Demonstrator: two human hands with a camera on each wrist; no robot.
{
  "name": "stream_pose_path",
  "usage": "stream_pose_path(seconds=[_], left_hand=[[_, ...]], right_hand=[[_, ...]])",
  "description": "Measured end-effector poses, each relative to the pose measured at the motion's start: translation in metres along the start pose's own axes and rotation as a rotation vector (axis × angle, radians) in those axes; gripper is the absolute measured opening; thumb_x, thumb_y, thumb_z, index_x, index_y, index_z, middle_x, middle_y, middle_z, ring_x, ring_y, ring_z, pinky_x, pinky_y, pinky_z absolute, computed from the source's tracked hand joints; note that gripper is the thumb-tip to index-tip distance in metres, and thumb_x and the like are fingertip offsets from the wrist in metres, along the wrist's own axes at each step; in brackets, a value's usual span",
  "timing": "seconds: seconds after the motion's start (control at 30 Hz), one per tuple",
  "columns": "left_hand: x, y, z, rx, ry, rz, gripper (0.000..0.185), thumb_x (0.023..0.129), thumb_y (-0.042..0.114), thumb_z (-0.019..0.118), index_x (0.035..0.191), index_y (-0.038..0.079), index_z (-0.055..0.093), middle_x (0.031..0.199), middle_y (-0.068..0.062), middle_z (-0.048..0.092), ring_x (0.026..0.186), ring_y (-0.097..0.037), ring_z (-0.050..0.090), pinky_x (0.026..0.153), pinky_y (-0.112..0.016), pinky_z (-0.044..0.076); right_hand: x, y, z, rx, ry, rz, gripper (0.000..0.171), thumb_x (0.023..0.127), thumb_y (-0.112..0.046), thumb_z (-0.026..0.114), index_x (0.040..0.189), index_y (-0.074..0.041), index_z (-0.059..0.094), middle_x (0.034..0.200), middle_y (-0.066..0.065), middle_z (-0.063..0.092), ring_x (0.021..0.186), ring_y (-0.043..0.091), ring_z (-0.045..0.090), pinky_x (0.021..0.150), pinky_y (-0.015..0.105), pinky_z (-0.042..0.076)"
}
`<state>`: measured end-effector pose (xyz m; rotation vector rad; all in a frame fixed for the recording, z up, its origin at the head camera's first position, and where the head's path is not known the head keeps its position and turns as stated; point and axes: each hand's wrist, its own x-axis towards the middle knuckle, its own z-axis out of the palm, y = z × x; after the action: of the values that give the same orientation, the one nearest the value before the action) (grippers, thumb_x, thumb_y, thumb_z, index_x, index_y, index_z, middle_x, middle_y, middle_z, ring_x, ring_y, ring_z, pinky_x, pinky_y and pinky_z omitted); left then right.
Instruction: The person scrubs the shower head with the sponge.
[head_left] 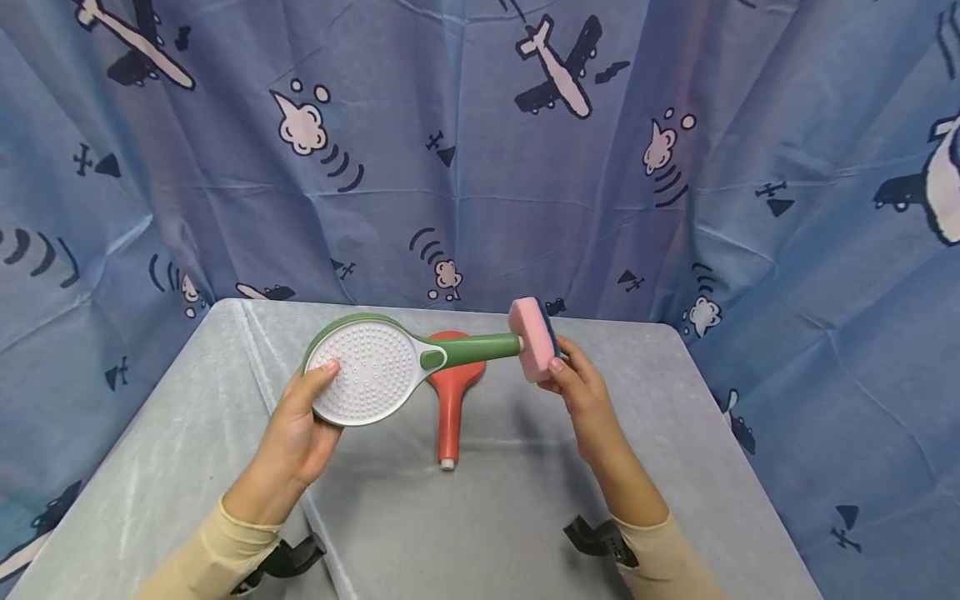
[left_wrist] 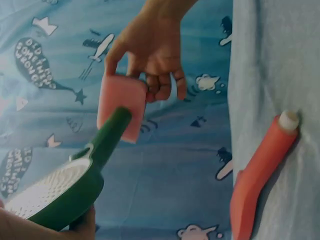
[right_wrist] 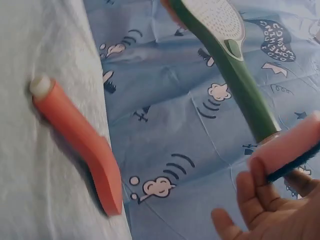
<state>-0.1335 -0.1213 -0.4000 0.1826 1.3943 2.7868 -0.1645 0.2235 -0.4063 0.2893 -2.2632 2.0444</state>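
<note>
2 bare hands, pale yellow long sleeves [head_left: 225,550], black wrist straps [head_left: 596,537].

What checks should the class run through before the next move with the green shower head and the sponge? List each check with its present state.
1. Left hand grips the green shower head by its round face end: ok.
2. Right hand holds the pink sponge firmly: ok, fingers pinch it.
3. Sponge meets the end of the green handle: ok in the head view; the exact contact cannot be told.
4. Green shower head is lifted off the table: ok.
5. Red shower head lies out of the way: not ok, it lies on the table right under the green one.
6. Sponge is wet or soapy: cannot tell.
</note>
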Motion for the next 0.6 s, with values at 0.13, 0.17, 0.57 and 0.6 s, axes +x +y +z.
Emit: stream_pose_path(seconds=[0.13, 0.17, 0.57, 0.6], left_hand=[[0.003, 0.006, -0.006, 0.053, -0.07, -0.01, 0.035, 0.11, 0.017, 0.04, 0.144, 0.02, 0.048, 0.127, 0.003, 0.062, 0.114, -0.012, 0.062, 0.101, -0.03, 0.05], [0.003, 0.007, -0.007, 0.062, -0.083, -0.016, 0.035, 0.109, 0.016, 0.04, 0.143, 0.021, 0.048, 0.127, 0.003, 0.062, 0.114, -0.012, 0.062, 0.101, -0.03, 0.051], [0.016, -0.005, -0.016, -0.061, -0.054, 0.094, 0.045, 0.1, -0.01, 0.046, 0.138, 0.014, 0.05, 0.123, 0.0, 0.063, 0.111, -0.014, 0.065, 0.097, -0.035, 0.056], [0.017, -0.007, -0.016, -0.093, -0.041, 0.097, 0.043, 0.103, -0.008, 0.046, 0.138, 0.016, 0.051, 0.123, 0.001, 0.063, 0.113, -0.015, 0.064, 0.098, -0.038, 0.055]], right_hand=[[-0.002, -0.006, -0.003, 0.187, -0.058, -0.038, 0.049, 0.106, -0.026, 0.041, 0.152, -0.009, 0.042, 0.135, 0.009, 0.058, 0.113, 0.017, 0.063, 0.098, 0.034, 0.052], [-0.002, -0.007, -0.003, 0.218, -0.064, -0.051, 0.049, 0.106, -0.026, 0.04, 0.152, -0.01, 0.042, 0.135, 0.008, 0.058, 0.113, 0.018, 0.063, 0.098, 0.034, 0.052], [-0.013, -0.019, 0.001, 0.252, -0.017, -0.186, 0.049, 0.1, -0.024, 0.044, 0.147, -0.01, 0.047, 0.144, 0.01, 0.05, 0.124, 0.022, 0.056, 0.105, 0.027, 0.048], [-0.014, -0.02, 0.003, 0.248, -0.006, -0.194, 0.049, 0.1, -0.023, 0.044, 0.147, -0.01, 0.047, 0.144, 0.011, 0.049, 0.124, 0.023, 0.055, 0.105, 0.027, 0.048]])
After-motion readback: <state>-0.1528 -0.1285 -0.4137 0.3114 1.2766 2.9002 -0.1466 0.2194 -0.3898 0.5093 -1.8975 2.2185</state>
